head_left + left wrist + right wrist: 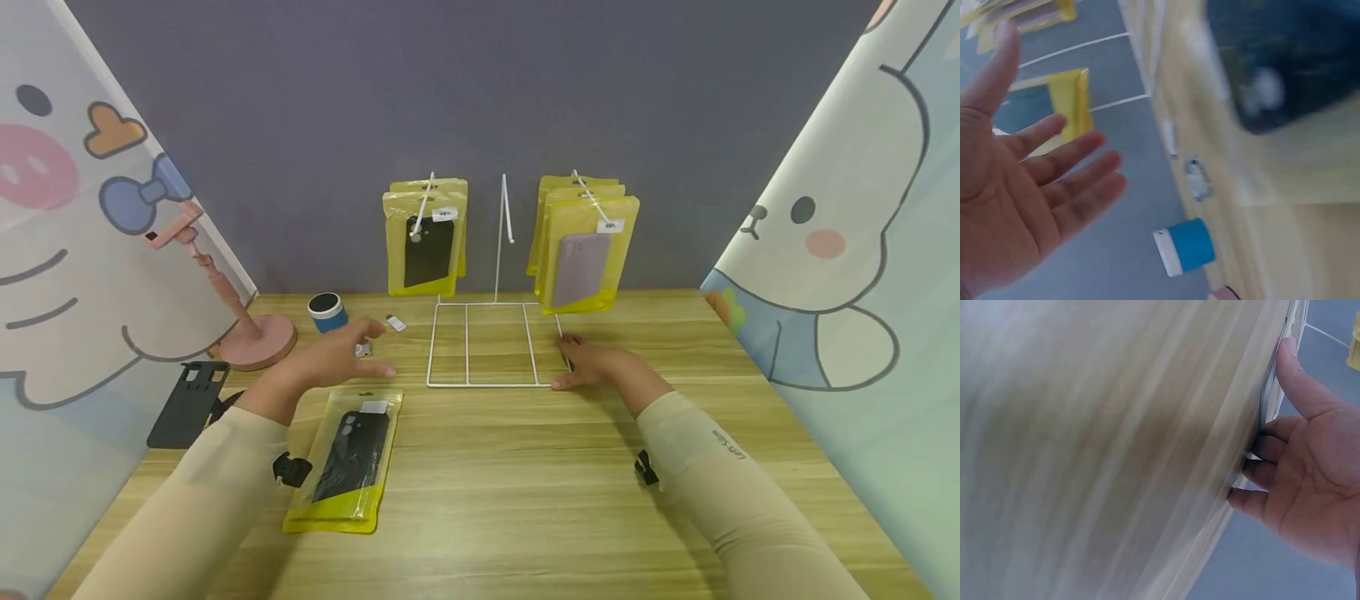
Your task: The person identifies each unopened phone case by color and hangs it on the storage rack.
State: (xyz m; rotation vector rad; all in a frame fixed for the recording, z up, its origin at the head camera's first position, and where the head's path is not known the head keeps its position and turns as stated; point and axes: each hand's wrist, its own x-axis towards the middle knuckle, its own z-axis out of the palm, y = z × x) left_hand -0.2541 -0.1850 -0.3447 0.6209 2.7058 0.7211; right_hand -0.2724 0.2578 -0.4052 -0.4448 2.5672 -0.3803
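Note:
My left hand (347, 354) hovers just above the wooden table (525, 483) with fingers spread and palm bare; the left wrist view confirms that hand (1035, 187) holds nothing. Below it a yellow package with a black phone case (347, 458) lies flat. My right hand (587, 360) rests on the table at the right edge of the white wire rack's base (495, 385). In the right wrist view that hand (1297, 481) has its thumb and fingertips against the wire (1270, 400). Yellow phone-case packages hang from the left hook (423, 242) and the right hook (588, 250).
A blue cylinder (327, 312) (1186, 247) and two small white items (395, 323) sit behind my left hand. A pink phone stand (255, 337) and a black phone case (187, 404) are at the left. Cartoon curtains (862, 250) flank both sides of the table.

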